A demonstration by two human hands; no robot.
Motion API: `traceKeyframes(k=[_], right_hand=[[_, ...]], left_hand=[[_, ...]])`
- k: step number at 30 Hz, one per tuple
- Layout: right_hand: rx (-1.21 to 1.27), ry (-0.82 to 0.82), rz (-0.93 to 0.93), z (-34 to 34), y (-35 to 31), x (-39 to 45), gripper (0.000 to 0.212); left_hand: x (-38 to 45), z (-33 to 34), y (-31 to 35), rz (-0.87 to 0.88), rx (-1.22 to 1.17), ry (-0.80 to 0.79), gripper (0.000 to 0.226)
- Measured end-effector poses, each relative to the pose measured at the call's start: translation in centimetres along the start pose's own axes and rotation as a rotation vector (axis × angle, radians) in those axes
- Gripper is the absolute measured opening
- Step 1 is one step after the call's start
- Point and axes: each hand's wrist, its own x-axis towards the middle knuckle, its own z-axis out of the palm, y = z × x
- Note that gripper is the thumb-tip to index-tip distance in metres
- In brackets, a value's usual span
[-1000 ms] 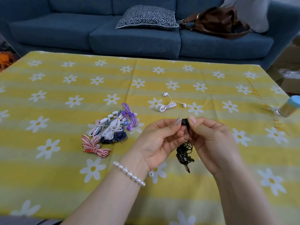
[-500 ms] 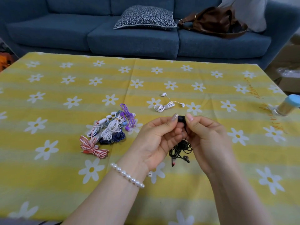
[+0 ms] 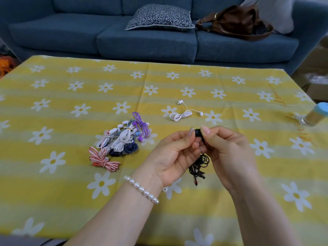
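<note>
Raised above the bench (image 3: pixel 62 201), palms turned toward each other: left hand (image 3: pixel 175 157) and right hand (image 3: pixel 229 151), wrists apart, fingertips meeting at the top. Pinching, with thumb and forefinger of each, the top end of a tangled black wired earphone bundle (image 3: pixel 199 164); other fingers loosely curled in behind it. On the left wrist, a pearl bead bracelet (image 3: pixel 142 189).

Hanging down between the two palms: thin black cord in loose uneven loops, small black ends and a red bit at the very bottom. Held over the near middle of the yellow daisy-print cloth; touching it or not, cannot tell.

Left of the hands on the bench, a heap of bundled earphones (image 3: pixel 122 139) in purple, white, dark blue and red-and-white stripe. Beyond the hands, lying apart, a coiled white earphone set (image 3: pixel 182 115). At the far right edge, a blue-lidded clear jar (image 3: pixel 314 116), blurred.
</note>
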Motion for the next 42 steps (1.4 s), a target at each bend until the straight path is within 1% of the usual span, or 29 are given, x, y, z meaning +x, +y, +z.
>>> traceKeyframes(k=[4,6,8,10,12,16,20,22,25,28,29,31,33,34,36,38,40,42], right_hand=[[-0.013,-0.006,-0.006,0.0,-0.1,-0.1,0.021],[0.018,-0.006,-0.006,0.3,-0.2,-0.2,0.021],[0.103,-0.009,0.008,0.6,-0.3,-0.3,0.023],[0.179,-0.022,0.027,0.6,-0.4,-0.2,0.023],[0.172,-0.032,0.038,0.4,-0.5,-0.2,0.023],[0.083,-0.006,0.05,0.2,-0.2,-0.1,0.023],[0.013,0.009,0.06,-0.1,0.0,0.0,0.021],[0.02,0.003,0.071,-0.2,-0.1,0.1,0.021],[0.139,0.019,0.078,-0.2,-0.4,0.1,0.021],[0.282,0.042,0.104,-0.5,-0.7,0.4,0.017],[0.314,0.044,0.111,-0.6,-0.8,0.4,0.017],[0.378,0.03,0.113,-0.8,-1.0,0.5,0.017],[0.455,0.015,0.101,-1.0,-1.2,0.6,0.016],[0.485,0.015,0.092,-1.0,-1.3,0.7,0.016],[0.519,0.021,0.065,-1.2,-1.5,0.8,0.016],[0.544,0.032,0.033,-1.5,-1.6,0.8,0.016],[0.564,0.06,0.005,-1.8,-1.7,0.9,0.016],[0.574,0.084,-0.013,-2.1,-1.8,0.9,0.016]], left_hand=[[-0.1,0.2,0.1,-0.003,-0.017,0.004,0.01],[-0.1,0.0,0.3,-0.03,-0.077,-0.031,0.017],[-0.1,-0.2,0.6,-0.039,-0.133,-0.081,0.028],[-0.1,-0.4,0.8,-0.035,-0.151,-0.099,0.032],[-0.2,-0.2,0.9,-0.029,-0.103,-0.078,0.027],[0.0,-0.3,0.8,-0.025,0.006,-0.039,0.016],[0.4,-0.7,0.6,0.001,0.103,-0.031,0.014],[0.4,-0.7,0.7,0.02,0.15,-0.027,0.018],[0.6,-0.8,0.7,0.045,0.218,0.043,0.028],[1.2,-1.8,1.0,0.139,0.333,0.199,0.027],[1.4,-2.0,1.0,0.158,0.363,0.223,0.026],[1.6,-2.4,0.8,0.139,0.445,0.195,0.024],[1.6,-2.6,0.5,0.053,0.505,0.12,0.034],[1.5,-2.7,0.3,-0.015,0.485,0.06,0.038],[1.4,-2.7,0.1,-0.166,0.391,-0.091,0.034],[1.5,-2.7,-0.2,-0.268,0.263,-0.193,0.027],[1.7,-2.6,-0.5,-0.32,0.135,-0.216,0.027],[1.7,-2.4,-0.8,-0.323,0.075,-0.208,0.02]])
